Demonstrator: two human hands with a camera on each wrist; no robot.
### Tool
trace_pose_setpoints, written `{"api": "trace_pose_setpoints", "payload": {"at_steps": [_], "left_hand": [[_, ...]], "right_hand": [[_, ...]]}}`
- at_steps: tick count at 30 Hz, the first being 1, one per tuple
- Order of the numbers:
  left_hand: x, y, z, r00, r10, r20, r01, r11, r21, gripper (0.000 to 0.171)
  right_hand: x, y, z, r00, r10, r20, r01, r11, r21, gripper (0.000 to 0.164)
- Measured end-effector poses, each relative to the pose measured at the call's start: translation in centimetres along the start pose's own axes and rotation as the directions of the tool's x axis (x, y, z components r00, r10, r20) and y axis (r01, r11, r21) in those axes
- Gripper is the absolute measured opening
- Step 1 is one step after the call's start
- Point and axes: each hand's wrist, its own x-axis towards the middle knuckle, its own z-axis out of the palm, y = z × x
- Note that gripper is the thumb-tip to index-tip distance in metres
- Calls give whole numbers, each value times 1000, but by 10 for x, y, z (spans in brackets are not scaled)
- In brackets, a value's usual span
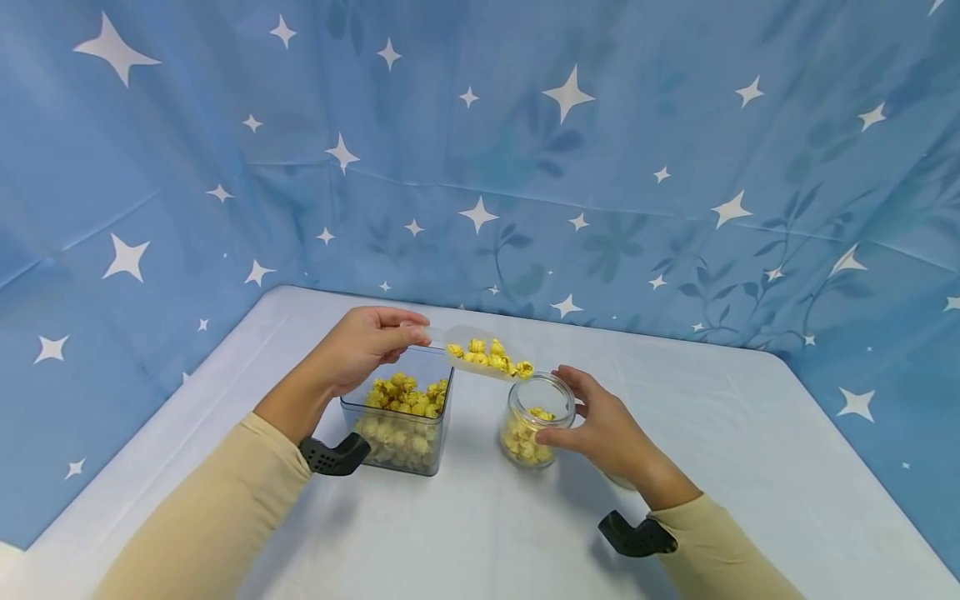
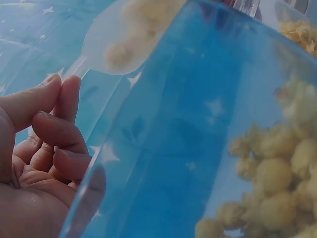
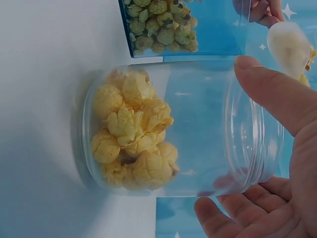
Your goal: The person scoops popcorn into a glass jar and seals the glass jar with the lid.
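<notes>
Just far-left of a clear round jar point(image 1: 514, 410) gripped by the right hand point(image 1: 603, 421), the left hand point(image 1: 371, 346) pinches a translucent plastic scoop point(image 1: 480, 367) of yellow popcorn point(image 1: 497, 361); tipping early could spill pieces outside, though scoop-to-jar contact is unclear

A person's left hand point(image 1: 360, 348) pinches a scoop point(image 1: 478, 367) of popcorn point(image 1: 497, 359) near the jar point(image 1: 531, 423) the right hand point(image 1: 606, 423) grips.

Box point(image 1: 408, 442) left, jar point(image 3: 198, 124) right, scoop point(image 2: 101, 42) aloft between them, popcorn point(image 1: 405, 396) in all three
</notes>
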Motion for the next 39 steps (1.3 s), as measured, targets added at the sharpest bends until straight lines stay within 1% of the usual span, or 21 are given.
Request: {"api": "trace_pose_setpoints", "payload": {"at_steps": [7, 12, 17, 24, 31, 39], "left_hand": [[5, 5, 13, 1000, -13, 9, 12, 999, 39, 34], [7, 7, 20, 1000, -20, 11, 19, 997, 73, 32], [10, 7, 24, 1000, -28, 12, 27, 993, 114, 33], [10, 13, 28, 999, -37, 11, 35, 987, 156, 32], [12, 17, 34, 998, -70, -3, 69, 975, 212, 31], [14, 19, 38, 999, -52, 5, 49, 965, 258, 33]], "right_hand": [[-1, 0, 1, 1000, 9, 3, -9, 1000, -14, 100], [-2, 0, 1, 1000, 15, 12, -15, 1000, -4, 102], [-2, 0, 1, 1000, 19, 9, -19, 1000, 3, 102], [-3, 0, 0, 1000, 8, 9, -8, 1000, 5, 101], [-3, -1, 0, 1000, 19, 7, -19, 1000, -5, 102], [-2, -1, -1, 1000, 30, 4, -30, 999, -12, 101]]}}
